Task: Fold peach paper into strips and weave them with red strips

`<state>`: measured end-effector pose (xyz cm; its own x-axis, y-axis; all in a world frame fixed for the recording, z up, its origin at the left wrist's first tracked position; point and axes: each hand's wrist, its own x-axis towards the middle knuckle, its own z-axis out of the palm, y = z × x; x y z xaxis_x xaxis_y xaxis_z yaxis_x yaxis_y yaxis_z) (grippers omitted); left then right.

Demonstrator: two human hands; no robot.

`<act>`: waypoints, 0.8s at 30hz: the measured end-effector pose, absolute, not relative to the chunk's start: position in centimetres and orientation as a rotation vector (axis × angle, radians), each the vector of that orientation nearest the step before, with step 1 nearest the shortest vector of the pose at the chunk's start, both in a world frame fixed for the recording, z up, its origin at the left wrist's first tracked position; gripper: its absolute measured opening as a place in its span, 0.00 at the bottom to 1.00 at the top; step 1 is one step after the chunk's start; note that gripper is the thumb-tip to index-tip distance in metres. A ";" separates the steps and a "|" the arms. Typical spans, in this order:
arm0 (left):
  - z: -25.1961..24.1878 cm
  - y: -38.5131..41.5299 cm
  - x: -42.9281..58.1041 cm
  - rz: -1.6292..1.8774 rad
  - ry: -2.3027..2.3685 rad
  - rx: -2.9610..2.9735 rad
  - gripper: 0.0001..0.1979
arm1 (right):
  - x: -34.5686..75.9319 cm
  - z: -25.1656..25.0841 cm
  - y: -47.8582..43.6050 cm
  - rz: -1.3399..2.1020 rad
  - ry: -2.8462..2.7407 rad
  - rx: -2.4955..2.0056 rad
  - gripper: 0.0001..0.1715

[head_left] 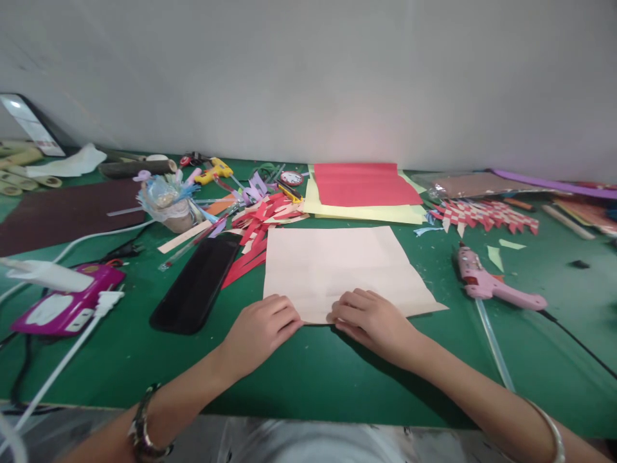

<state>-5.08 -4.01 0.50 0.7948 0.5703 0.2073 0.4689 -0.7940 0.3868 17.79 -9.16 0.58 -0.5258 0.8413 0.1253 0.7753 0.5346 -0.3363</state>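
Note:
A pale cream sheet of paper (332, 257) lies flat on the green table, its near right corner sticking out to the side. At its near edge, my left hand (263, 328) pinches the paper between thumb and fingers. My right hand (373, 325) grips the same edge a little further right, fingers curled over it. Faint crease lines run across the sheet. A black phone (197, 283) lies left of the paper, and red paper strips (265, 222) are heaped at its far left corner.
Red paper (366, 184) on yellow sheets (371, 213) lies behind. A pink glue gun (496, 283) with its glue stick and cord sits right, near a woven red-and-white paper strip (491, 215). A purple power strip (72, 302) with white cables lies left, below a dark brown sheet (72, 212).

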 end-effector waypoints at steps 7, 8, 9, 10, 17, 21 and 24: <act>0.2 -3.9 -5.1 0.444 0.925 2.706 0.15 | 17.7 0.4 -8.8 0.247 -2.488 -1.412 0.17; 0.2 -3.8 -5.1 0.433 0.938 2.689 0.15 | 17.7 0.4 -8.8 0.227 -2.481 -1.427 0.17; 0.2 -3.8 -5.1 0.423 0.953 2.669 0.14 | 17.6 0.4 -8.8 0.202 -2.478 -1.438 0.16; 0.2 -3.8 -5.1 0.409 0.968 2.649 0.14 | 17.6 0.3 -8.8 0.171 -2.479 -1.447 0.16; 0.2 -3.7 -5.1 0.309 1.072 2.593 0.15 | 17.6 -0.1 -8.6 0.087 -2.510 -1.513 0.12; 0.4 -3.6 -5.0 0.299 1.077 2.597 0.15 | 17.7 -0.1 -8.5 0.127 -2.518 -1.537 0.11; 0.5 -3.5 -5.0 0.271 1.084 2.597 0.15 | 17.6 0.0 -8.4 0.157 -2.518 -1.563 0.11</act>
<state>-5.03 -3.47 0.47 0.6955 0.7166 0.0532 0.6573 -0.6644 0.3557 17.64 -8.40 -0.05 -0.4345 0.8960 0.0914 0.8777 0.4440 -0.1803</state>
